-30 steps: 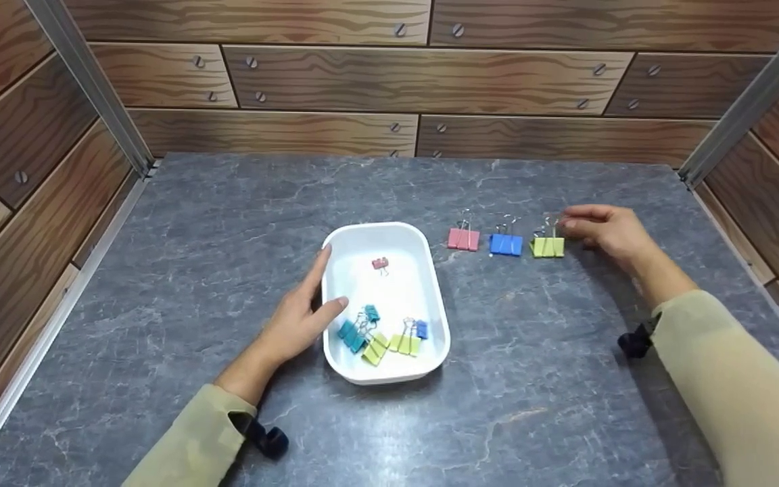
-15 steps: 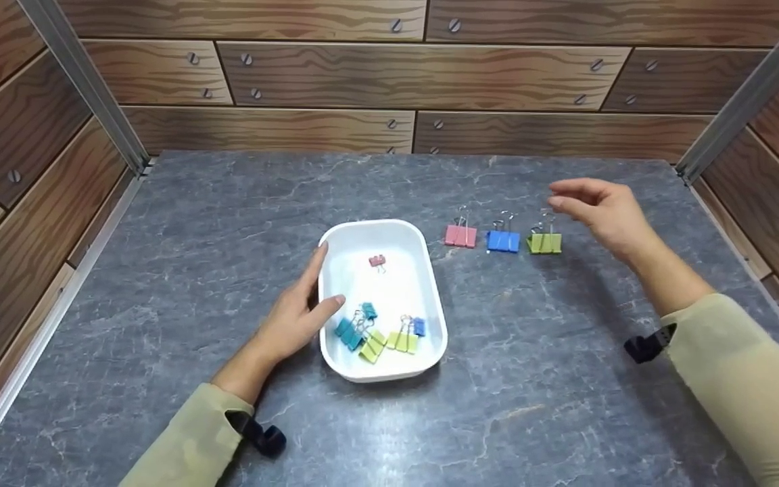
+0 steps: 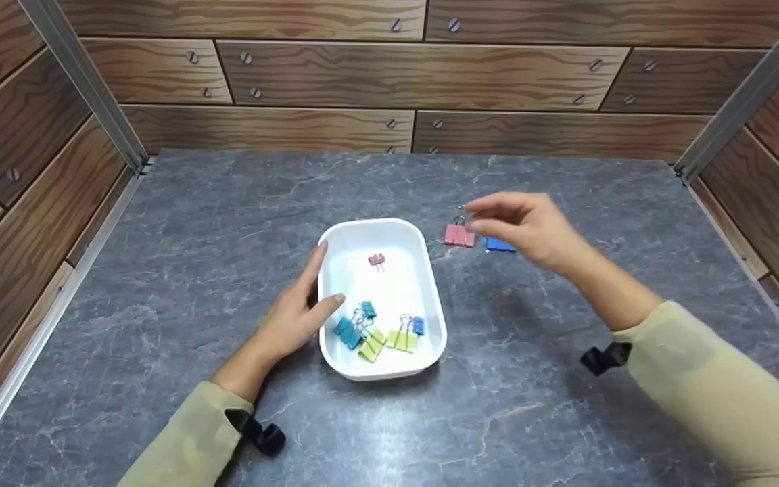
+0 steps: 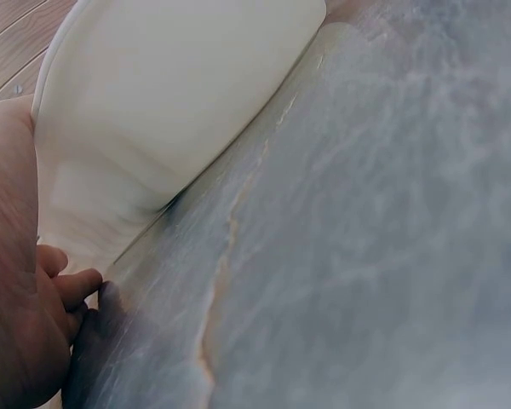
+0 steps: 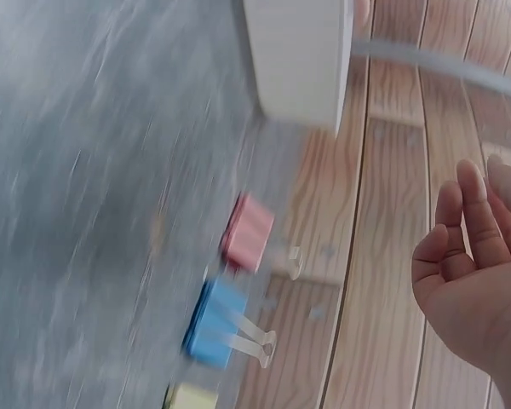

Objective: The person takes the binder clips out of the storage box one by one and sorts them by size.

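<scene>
My left hand [image 3: 295, 318] holds the left side of a white plastic tub [image 3: 433, 284], thumb over the rim and fingers along the outside. Inside the tub lie a small red binder clip [image 3: 376, 260], teal binder clips [image 3: 349, 333], yellow-green binder clips [image 3: 402, 341] and a small blue binder clip [image 3: 418, 325]. My right hand [image 3: 531, 230] hovers over the row on the table, fingers loosely bent and nothing in them. That row has a pink binder clip [image 3: 459, 235], a blue binder clip [image 5: 215, 324] and a yellow-green one [image 5: 192, 398], which the right hand hides in the head view.
Everything stands on a dark grey marbled table [image 3: 227, 203]. Wood-patterned walls [image 3: 362, 74] enclose it at the back and both sides, with metal posts [image 3: 85, 88] in the back corners.
My right hand has risen from beside the yellow-green clip at the row's right end and moved left over the row. The left hand and tub have stayed in place.
</scene>
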Demonstrator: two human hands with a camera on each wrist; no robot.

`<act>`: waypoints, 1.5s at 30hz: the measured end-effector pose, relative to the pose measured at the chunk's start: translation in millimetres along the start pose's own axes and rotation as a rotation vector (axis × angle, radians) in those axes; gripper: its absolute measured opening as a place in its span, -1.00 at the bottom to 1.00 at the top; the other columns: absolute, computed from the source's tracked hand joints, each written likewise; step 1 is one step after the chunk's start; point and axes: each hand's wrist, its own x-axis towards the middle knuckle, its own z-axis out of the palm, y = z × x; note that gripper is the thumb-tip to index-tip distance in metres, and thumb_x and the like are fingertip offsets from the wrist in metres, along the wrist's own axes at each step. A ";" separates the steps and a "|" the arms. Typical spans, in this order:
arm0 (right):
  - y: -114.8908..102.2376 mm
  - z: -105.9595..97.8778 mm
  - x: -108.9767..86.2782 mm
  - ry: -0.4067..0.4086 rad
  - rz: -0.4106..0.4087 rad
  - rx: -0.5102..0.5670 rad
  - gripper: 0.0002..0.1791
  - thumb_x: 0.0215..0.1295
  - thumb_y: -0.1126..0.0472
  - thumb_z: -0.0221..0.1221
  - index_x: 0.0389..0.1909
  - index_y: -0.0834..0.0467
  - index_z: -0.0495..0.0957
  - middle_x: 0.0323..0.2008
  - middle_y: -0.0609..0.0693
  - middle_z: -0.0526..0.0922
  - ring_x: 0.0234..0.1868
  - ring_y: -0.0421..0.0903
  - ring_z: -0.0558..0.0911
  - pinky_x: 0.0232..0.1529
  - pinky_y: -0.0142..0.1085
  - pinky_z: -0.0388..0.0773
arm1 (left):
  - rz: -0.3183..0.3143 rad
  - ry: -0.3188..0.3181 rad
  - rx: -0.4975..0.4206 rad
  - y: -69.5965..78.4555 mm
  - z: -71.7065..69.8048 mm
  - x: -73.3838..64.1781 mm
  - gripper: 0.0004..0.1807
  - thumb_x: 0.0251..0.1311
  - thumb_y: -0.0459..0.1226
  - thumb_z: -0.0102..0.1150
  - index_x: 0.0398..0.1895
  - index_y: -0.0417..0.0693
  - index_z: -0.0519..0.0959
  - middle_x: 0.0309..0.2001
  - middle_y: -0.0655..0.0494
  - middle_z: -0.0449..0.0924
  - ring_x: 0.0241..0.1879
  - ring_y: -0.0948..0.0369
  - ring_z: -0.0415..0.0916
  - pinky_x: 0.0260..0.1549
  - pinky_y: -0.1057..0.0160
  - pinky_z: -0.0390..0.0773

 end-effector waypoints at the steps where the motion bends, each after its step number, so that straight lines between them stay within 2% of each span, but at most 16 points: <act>1: -1.9 6.4 1.1 -0.023 -0.011 0.017 -0.73 0.37 0.38 0.39 0.07 0.33 0.75 -0.11 0.15 0.81 -0.21 -0.17 0.75 -0.22 -0.38 0.69 | 0.001 0.000 0.004 0.3 -0.2 0.1 -0.06 0.49 0.00 0.20 0.77 0.36 -0.10 0.66 0.04 0.12 0.58 0.07 0.19 0.52 -0.02 0.20; 6: -9.1 36.7 4.0 -0.146 -0.047 0.063 -0.70 0.36 0.41 0.37 0.09 0.34 0.73 -0.09 0.21 0.80 -0.13 -0.08 0.78 -0.07 -0.26 0.73 | 0.011 -0.002 0.006 -0.3 -0.3 0.2 -0.06 0.49 -0.01 0.20 0.77 0.33 -0.09 0.66 0.02 0.11 0.58 0.07 0.17 0.53 -0.01 0.19; 9: -10.8 52.6 5.2 -0.207 -0.058 0.061 -0.69 0.37 0.39 0.38 0.10 0.33 0.73 -0.08 0.21 0.80 -0.11 -0.08 0.78 -0.05 -0.27 0.73 | 0.011 -0.001 0.010 -0.6 -0.4 0.0 -0.06 0.49 -0.01 0.21 0.77 0.31 -0.09 0.66 0.00 0.11 0.58 0.06 0.17 0.53 -0.01 0.19; 14: -12.5 75.0 7.0 -0.294 -0.054 0.048 -0.70 0.41 0.33 0.37 0.11 0.29 0.74 -0.10 0.14 0.82 -0.10 -0.12 0.76 -0.07 -0.32 0.70 | 0.009 0.000 0.014 -0.1 -0.5 0.0 -0.06 0.48 -0.01 0.21 0.77 0.32 -0.08 0.67 0.04 0.08 0.59 0.07 0.16 0.53 0.00 0.19; 21: -12.8 99.6 10.7 -0.384 -0.066 0.070 -0.67 0.43 0.31 0.37 0.17 0.22 0.74 0.04 0.05 0.80 -0.06 -0.08 0.75 -0.01 -0.27 0.67 | 0.010 0.000 0.007 0.6 -2.0 1.3 -0.06 0.49 -0.02 0.21 0.77 0.33 -0.09 0.65 0.00 0.15 0.56 0.06 0.21 0.51 -0.03 0.24; 30: -4.7 117.0 11.1 -0.481 -0.082 -0.050 -0.69 0.45 0.24 0.37 0.14 0.24 0.74 -0.18 -0.02 0.82 -0.13 -0.14 0.72 0.00 -0.07 0.65 | 0.023 0.006 0.005 -0.3 -1.1 0.2 -0.04 0.46 -0.02 0.24 0.77 0.33 -0.08 0.65 -0.01 0.13 0.57 0.00 0.20 0.51 -0.08 0.22; 38: -1.1 124.5 14.8 -0.551 -0.090 -0.093 -0.70 0.45 0.27 0.36 0.14 0.25 0.74 -0.17 -0.05 0.83 -0.11 -0.16 0.75 0.03 -0.13 0.69 | 0.015 0.006 0.012 0.7 -0.9 -0.4 -0.05 0.47 -0.02 0.23 0.77 0.32 -0.08 0.66 0.00 0.10 0.57 -0.01 0.18 0.51 -0.08 0.21; 45: -3.5 129.2 19.9 -0.617 -0.078 -0.177 -0.72 0.42 0.31 0.37 0.10 0.22 0.77 -0.16 -0.07 0.82 -0.12 -0.23 0.72 -0.02 -0.22 0.68 | 0.025 0.005 0.018 0.2 -1.4 0.1 -0.06 0.48 -0.02 0.22 0.77 0.27 -0.07 0.68 0.04 0.05 0.59 0.00 0.15 0.52 -0.07 0.20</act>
